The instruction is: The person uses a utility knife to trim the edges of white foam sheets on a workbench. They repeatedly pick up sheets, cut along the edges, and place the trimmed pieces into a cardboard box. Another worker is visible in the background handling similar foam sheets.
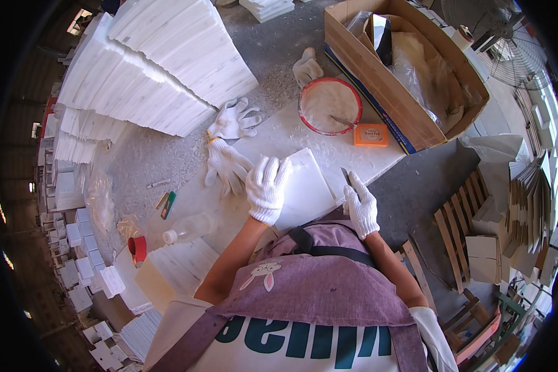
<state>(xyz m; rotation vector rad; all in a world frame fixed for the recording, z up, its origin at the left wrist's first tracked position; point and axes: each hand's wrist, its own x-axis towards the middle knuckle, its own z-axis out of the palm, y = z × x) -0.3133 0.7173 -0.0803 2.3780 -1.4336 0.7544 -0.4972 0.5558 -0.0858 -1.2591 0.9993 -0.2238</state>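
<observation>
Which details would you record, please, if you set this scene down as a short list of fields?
Left hand: gloved, over the left side of a white tile
Right hand: gloved, holding a thin blade-like tool
Work surface: pale slab
Beyond the tile: red-rimmed tub of pale material, orange box beside it
Spare gloves: two near the left hand, one beyond the tub
Upper left: stacked white slabs
Upper right: open cardboard box
Lower left: clear bottle on its side

This is a workshop. Stacks of white slabs stand at the far left corner of the dusty table. A red-rimmed tub sits near its right edge, with a wooden pallet and a fan past that edge.
</observation>
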